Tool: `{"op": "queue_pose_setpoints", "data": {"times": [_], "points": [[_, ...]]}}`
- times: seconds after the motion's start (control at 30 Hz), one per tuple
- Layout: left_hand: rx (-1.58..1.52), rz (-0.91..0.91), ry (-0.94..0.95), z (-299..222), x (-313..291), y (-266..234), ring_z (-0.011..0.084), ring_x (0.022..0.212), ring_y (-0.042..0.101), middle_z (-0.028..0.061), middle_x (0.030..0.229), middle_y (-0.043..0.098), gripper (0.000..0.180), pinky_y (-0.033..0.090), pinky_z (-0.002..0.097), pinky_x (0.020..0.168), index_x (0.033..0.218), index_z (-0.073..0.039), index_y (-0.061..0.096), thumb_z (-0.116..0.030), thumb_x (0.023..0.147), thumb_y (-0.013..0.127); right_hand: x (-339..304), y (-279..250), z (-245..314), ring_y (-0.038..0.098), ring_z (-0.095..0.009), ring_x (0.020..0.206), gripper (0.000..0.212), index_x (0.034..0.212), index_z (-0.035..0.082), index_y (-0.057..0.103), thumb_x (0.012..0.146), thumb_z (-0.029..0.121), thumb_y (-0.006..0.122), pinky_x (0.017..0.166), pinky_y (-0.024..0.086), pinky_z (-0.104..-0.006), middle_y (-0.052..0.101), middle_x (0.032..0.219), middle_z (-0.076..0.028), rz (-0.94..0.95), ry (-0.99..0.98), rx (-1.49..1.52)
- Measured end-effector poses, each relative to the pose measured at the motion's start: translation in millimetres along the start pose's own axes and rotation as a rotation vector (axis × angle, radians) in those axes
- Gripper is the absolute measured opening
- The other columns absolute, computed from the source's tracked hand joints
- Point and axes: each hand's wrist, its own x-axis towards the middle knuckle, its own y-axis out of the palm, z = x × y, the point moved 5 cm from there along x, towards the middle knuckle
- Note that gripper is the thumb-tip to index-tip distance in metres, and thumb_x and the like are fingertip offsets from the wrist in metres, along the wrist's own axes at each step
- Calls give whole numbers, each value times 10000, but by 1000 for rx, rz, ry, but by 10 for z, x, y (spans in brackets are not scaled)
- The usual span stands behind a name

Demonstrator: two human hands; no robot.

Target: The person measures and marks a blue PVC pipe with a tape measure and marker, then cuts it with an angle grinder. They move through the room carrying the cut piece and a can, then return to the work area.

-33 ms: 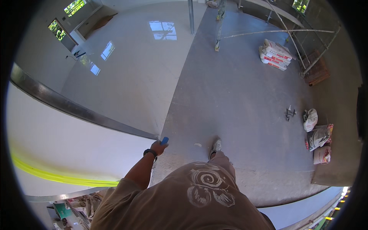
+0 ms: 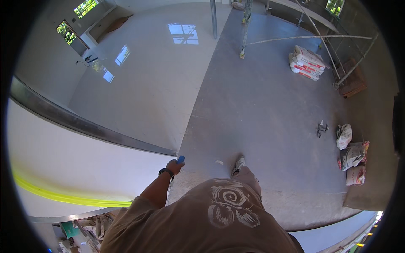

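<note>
My left hand (image 2: 175, 166), with a dark band on the wrist, is closed around a small blue, block-shaped thing (image 2: 180, 160). Only its upper end sticks out of the fingers, so its exact kind cannot be made out. The hand is close to the near end of a grey metal strip (image 2: 95, 132) that runs along the top of a low white wall (image 2: 84, 147). My right hand is outside the picture. My shoe (image 2: 239, 163) rests on the grey floor to the right of my left hand.
Stacked white and red bags (image 2: 307, 63) stand at the far right, near scaffold poles (image 2: 310, 37). More sacks (image 2: 353, 156) lean by the right wall, with a small dark tool (image 2: 322, 128) beside them. A thin metal post (image 2: 214, 19) rises at the back. A yellow-green band (image 2: 67, 198) crosses lower left.
The whole view has shifted slightly, so the room sits a little lower and further right. My left hand keeps its grip on the blue thing.
</note>
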Motion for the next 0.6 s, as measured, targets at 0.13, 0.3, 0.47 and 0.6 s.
{"op": "queue_pose_setpoints", "data": {"times": [0.13, 0.3, 0.47, 0.6], "points": [[75, 149, -260, 196, 10, 42, 303, 778, 740, 190, 824, 744, 688, 571, 423, 733, 965, 45, 736, -633, 869, 670, 826, -1524, 746, 742, -239, 1021, 404, 1054, 1, 736, 843, 345, 769, 827, 590, -375, 759, 1036, -182, 59, -329, -708], [-262, 119, -462, 293, 185, 114, 264, 611, 695, 139, 709, 698, 589, 555, 404, 621, 826, 6, 712, -579, 882, 698, 1639, -3826, 2154, 735, -297, 1043, 401, 1114, -22, 704, 858, 284, 737, 809, 604, -403, 738, 1104, -212, -299, -282, -875], [-298, 131, -412, -48, 841, -31, 251, 663, 722, 135, 760, 732, 660, 559, 392, 623, 905, 26, 736, -631, 882, 678, 1577, -5475, 3893, 706, -449, 1029, 379, 1096, -99, 634, 877, 211, 648, 833, 589, -521, 700, 1088, -306, -673, -178, 269], [-341, 102, -535, -353, 1509, -617, 252, 694, 735, 132, 798, 747, 645, 573, 396, 661, 923, 16, 736, -625, 867, 692, 1149, -5801, 5396, 711, -439, 1026, 420, 1092, -124, 645, 869, 230, 677, 820, 580, -504, 697, 1078, -329, -670, -288, -16]]}}
